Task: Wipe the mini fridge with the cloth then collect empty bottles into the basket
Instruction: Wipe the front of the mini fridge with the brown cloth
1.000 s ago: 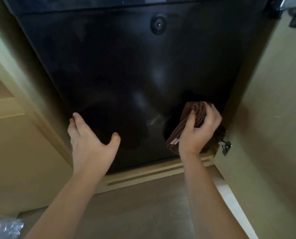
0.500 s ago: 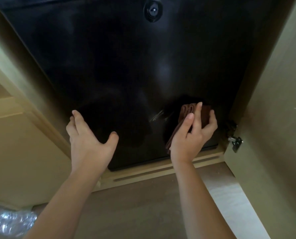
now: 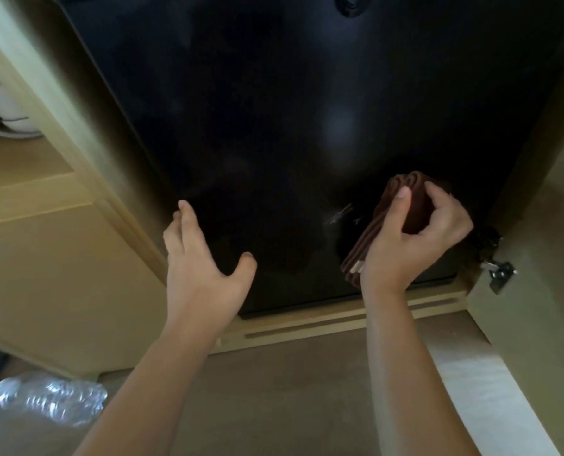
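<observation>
The black mini fridge [image 3: 290,110] fills the upper view, its glossy door shut, set inside a wooden cabinet. My right hand [image 3: 415,238] grips a folded brown cloth [image 3: 409,205] against the door's lower right corner. My left hand [image 3: 201,268] is spread with straight fingers at the door's lower left edge. A clear empty plastic bottle [image 3: 53,403] lies on the floor at the bottom left. No basket is in view.
The light wooden cabinet frame [image 3: 76,133] runs down the left, and the open cabinet door [image 3: 543,324] with a metal hinge [image 3: 501,274] stands at the right. A slotted wooden plinth [image 3: 307,330] lies under the fridge. Brown carpet [image 3: 290,406] covers the floor.
The view has tilted down and left, showing more floor and the bottle. My right hand has curled round the cloth at the lower right corner. My left hand has stayed at the door's left edge.
</observation>
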{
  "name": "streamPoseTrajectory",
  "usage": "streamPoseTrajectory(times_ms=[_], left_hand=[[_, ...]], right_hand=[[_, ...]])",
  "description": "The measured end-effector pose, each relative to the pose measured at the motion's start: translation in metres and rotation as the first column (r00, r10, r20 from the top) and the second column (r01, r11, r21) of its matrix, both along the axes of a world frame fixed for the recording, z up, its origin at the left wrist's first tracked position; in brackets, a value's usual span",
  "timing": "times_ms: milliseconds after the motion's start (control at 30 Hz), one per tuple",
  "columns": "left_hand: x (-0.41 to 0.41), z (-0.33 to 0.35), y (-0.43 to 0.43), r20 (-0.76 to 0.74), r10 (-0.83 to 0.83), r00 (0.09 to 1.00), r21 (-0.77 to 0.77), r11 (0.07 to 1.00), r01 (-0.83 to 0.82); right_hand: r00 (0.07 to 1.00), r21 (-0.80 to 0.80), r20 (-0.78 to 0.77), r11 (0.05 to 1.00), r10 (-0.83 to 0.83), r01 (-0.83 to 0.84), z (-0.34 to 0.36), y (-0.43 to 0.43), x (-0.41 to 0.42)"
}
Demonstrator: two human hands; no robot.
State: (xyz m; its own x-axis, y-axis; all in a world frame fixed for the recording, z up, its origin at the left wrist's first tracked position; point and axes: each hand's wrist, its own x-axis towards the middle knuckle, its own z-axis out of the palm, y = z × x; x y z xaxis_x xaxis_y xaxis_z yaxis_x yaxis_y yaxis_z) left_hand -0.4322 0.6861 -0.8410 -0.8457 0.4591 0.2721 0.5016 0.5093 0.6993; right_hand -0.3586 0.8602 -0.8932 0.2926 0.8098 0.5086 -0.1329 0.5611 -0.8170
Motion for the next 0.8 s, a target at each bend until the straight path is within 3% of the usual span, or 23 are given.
streamPoseTrajectory(times_ms=[267,400,667,800], left_hand=[[-0.002,-0.002,-0.001,-0.055,-0.012,0.998,-0.040,0.999,0.010],[-0.002,-0.002,-0.002,-0.058,-0.016,0.998,-0.052,0.999,0.013],[-0.005,-0.002,-0.007,-0.007,-0.061,0.998,-0.014,0.998,0.061],[-0.007,-0.005,-0.007,-0.010,-0.080,0.997,0.001,0.997,0.080]], right_hand=[[0.926,0.230,0.354,0.947,0.133,-0.224,-0.028,-0.065,-0.043],[0.899,0.313,0.432,0.923,0.073,-0.226,-0.027,-0.051,-0.031],[0.977,0.082,0.210,0.995,0.042,-0.060,-0.027,-0.015,-0.011],[0.961,0.122,0.274,0.990,0.040,-0.076,-0.031,-0.043,-0.030]])
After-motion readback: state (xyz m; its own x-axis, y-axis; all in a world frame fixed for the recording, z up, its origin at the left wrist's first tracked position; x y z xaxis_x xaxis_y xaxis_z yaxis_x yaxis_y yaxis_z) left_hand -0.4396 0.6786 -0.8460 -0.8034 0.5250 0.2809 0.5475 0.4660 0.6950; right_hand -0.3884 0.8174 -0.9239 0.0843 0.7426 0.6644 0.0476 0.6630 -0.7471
